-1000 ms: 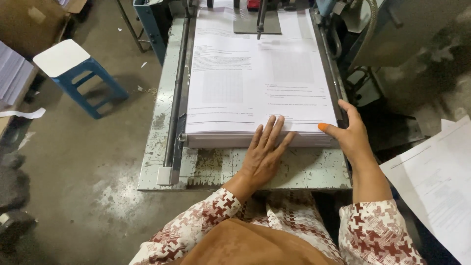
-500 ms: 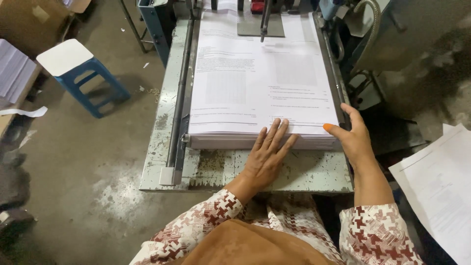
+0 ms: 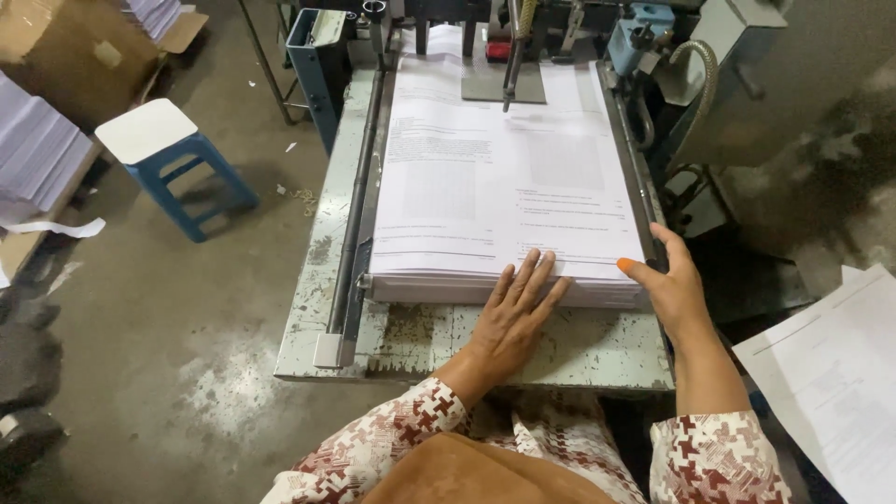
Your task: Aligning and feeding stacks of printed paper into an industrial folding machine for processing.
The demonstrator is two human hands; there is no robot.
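1. Looking down through the head camera, the view shows the left hand point(image 3: 511, 313) lying flat with the fingers spread and straight, palm down. The fingertips rest on the near edge of the paper stack point(image 3: 509, 187) and the heel of the hand sits on the worn metal table point(image 3: 420, 341). It grips nothing; it only presses against the sheets.
2. The right hand point(image 3: 670, 291) is set against the stack's near right corner, open and loosely curved, the thumb with its orange-painted nail touching the top edge of the sheets. The fingers reach past the corner along the right side; whether they press the side rail point(image 3: 633, 177) cannot be told. It clasps nothing.
3. The paper stack lies square on the table, filling it from the near edge up to the machine's feed head point(image 3: 509, 56) at the far end. The top sheet is white with faint printed lines.
4. A dark guide bar point(image 3: 359, 196) runs along the stack's left side, just beside it. A grey plate with a thin rod rests on the far end of the top sheet.
5. On the floor to the left stands a blue stool point(image 3: 163, 154) with a white seat, well apart from the table. Beyond it sit a cardboard box point(image 3: 79, 51) and more piled paper point(image 3: 33, 149).
6. At the lower right lies another printed sheet point(image 3: 831, 373), apart from both hands.
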